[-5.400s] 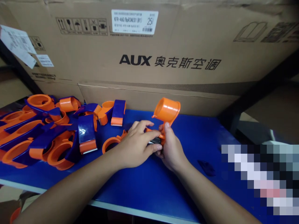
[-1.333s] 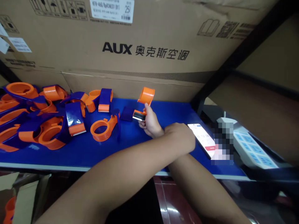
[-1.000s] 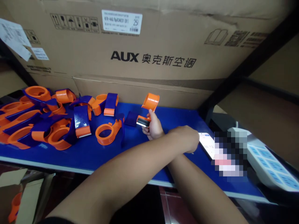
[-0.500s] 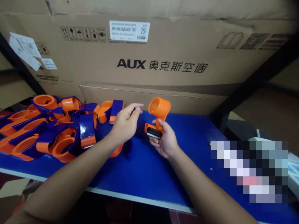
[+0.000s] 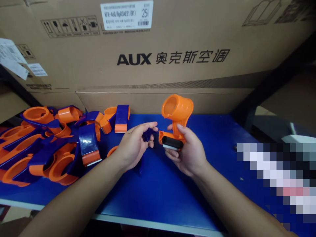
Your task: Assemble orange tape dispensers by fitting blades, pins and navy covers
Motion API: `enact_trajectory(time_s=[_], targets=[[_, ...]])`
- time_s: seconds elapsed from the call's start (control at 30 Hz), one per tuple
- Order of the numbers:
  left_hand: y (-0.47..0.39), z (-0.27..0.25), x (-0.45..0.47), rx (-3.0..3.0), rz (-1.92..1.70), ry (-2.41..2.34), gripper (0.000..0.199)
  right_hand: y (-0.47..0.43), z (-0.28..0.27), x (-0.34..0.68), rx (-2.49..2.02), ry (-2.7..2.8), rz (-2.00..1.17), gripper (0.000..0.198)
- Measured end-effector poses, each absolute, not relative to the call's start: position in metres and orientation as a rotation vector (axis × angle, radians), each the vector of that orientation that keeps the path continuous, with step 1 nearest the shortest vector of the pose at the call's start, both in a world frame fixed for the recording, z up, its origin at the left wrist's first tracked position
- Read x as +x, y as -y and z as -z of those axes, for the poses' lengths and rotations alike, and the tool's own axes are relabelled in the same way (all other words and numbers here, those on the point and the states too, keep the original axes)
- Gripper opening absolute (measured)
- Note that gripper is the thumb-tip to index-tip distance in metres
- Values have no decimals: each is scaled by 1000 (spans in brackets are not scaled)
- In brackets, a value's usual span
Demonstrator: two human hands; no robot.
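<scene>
Head view is showing a person working at a blue desk point(image 5: 158, 194), both forearms reaching in from the near edge. Their right hand point(image 5: 189, 153) is gripping an orange tape dispenser frame point(image 5: 176, 113) by its lower end, palm up, thumb lying over the handle, so that the round core is standing upright above the fingers and the black roller with its toothed blade is facing toward the other hand. That hold is keeping the open side of the frame free, it seems to me. Their left hand point(image 5: 134, 144) is closing thumb and fingertips on a small dark blue plastic part point(image 5: 147, 134), raised just beside the frame's roller end but not touching it. Both pieces are hovering over the middle of the desk. Toward the left edge a heap of finished orange-and-blue dispensers point(image 5: 49, 141) is lying tumbled together, within easy reach. A big cardboard box point(image 5: 172, 59) is standing along the far edge.
</scene>
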State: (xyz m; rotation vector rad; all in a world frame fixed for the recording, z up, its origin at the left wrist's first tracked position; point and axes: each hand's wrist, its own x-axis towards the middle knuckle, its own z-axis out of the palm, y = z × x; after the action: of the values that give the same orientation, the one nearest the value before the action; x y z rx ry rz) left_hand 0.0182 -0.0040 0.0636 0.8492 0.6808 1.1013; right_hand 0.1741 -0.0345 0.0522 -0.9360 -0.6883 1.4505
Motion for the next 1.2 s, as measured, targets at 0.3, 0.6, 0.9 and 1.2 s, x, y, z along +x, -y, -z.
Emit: enact_trajectory(time_s=[0.3, 0.6, 0.9, 1.2], targets=[[4, -58, 18, 966, -1114, -686, 32, 31, -48, 175, -960, 693, -1407, 30], [-3, -53, 8, 1326, -1147, -744, 43, 28, -46, 177, -966, 688, -1423, 33], [0, -54, 2, 1722, -1134, -607, 49, 25, -47, 180, -997, 618, -1454, 31], [-6, -58, -10, 2359, -1157, -448, 56, 24, -45, 182, -1019, 656, -1481, 32]])
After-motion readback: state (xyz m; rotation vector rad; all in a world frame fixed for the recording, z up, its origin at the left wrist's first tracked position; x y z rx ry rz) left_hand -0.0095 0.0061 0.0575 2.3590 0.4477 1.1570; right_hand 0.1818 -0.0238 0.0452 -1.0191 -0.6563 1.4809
